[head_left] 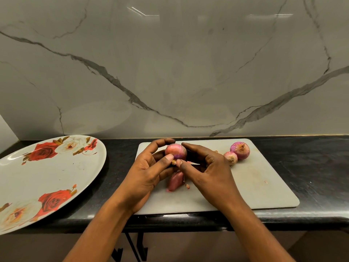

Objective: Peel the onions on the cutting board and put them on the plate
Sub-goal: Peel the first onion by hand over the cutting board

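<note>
The onion (175, 151) is held over the board's (255, 186) back left corner, cupped in the left hand's (149, 171) curled fingers. The right hand (211, 171) seems to pinch its root end. Best to pull upward in strips, grip steady.

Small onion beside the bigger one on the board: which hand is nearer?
Right. The right hand is just left of the small onion; the left hand is farther left, across the held onion that both hands hold.
</note>
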